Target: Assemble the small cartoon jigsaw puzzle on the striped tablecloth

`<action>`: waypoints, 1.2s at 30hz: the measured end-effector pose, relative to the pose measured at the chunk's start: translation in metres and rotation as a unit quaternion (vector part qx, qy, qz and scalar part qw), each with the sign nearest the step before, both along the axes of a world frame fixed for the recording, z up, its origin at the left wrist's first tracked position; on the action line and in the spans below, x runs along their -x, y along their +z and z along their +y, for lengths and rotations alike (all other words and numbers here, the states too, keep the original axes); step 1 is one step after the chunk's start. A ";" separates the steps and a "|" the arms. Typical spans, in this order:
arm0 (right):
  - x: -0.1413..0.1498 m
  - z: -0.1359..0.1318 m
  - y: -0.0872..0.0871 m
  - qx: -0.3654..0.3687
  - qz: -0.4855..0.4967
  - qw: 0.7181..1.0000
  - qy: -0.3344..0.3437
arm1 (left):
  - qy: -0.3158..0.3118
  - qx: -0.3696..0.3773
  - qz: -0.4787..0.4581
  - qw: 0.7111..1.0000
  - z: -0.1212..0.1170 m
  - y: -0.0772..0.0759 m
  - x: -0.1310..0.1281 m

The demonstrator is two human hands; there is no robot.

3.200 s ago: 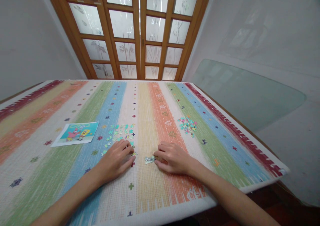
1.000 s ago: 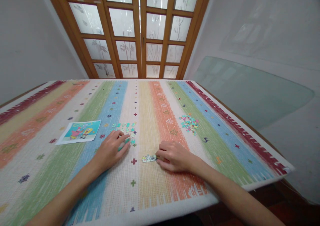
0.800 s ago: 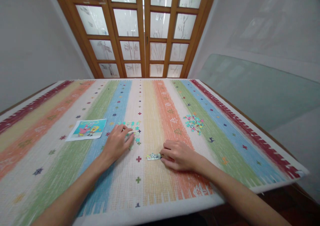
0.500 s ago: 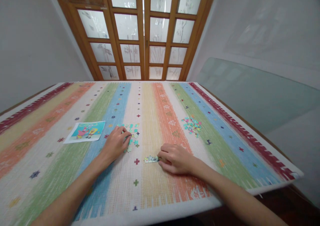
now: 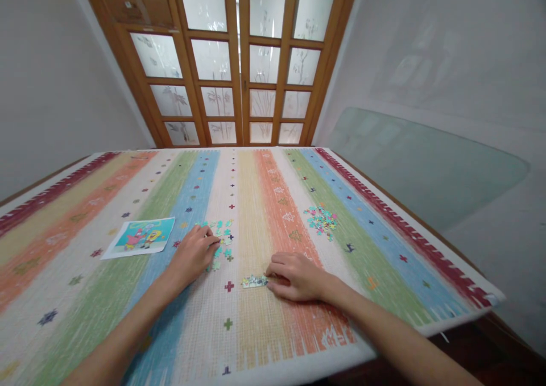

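My left hand (image 5: 194, 254) rests on a scatter of small teal jigsaw pieces (image 5: 222, 235) on the striped cloth, fingers curled and pinched over one of them. My right hand (image 5: 296, 277) lies palm down, fingers curled, its fingertips pressed on the right end of a short joined strip of puzzle pieces (image 5: 253, 282). A printed cartoon reference picture (image 5: 140, 237) lies to the left of my left hand.
A second heap of loose puzzle pieces (image 5: 321, 219) sits on the green stripe at the right. The striped cloth (image 5: 256, 204) covers the whole table. Wooden doors with frosted panes (image 5: 236, 62) stand behind. A glass sheet (image 5: 418, 164) leans on the right wall.
My left hand has slid from the near edge of the teal pieces further up and left onto them. My right hand has stayed on the joined strip. The camera has shifted slightly.
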State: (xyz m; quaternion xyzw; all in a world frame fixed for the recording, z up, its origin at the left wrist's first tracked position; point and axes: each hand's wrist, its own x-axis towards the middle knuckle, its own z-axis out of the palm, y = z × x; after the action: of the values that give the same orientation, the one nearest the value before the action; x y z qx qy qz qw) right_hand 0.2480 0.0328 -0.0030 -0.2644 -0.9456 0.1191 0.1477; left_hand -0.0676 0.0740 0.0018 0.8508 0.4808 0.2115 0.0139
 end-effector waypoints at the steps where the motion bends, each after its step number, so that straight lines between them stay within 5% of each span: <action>1: 0.000 0.000 0.000 -0.002 -0.003 1.000 0.001 | 0.000 -0.001 -0.004 1.000 0.000 0.000 0.000; 21: 0.000 0.001 0.003 0.007 -0.016 1.000 -0.003 | 0.028 0.032 -0.082 0.996 -0.006 -0.006 0.006; 36: 0.001 -0.004 0.009 -0.003 -0.042 0.999 -0.002 | 0.033 -0.030 -0.054 0.998 -0.007 -0.010 0.003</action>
State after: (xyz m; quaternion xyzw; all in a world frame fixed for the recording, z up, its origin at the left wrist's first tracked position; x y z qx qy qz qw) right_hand 0.2475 0.0286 0.0063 -0.2702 -0.9508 0.1052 0.1090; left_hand -0.0706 0.0670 -0.0083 0.8218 0.5005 0.2723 0.0073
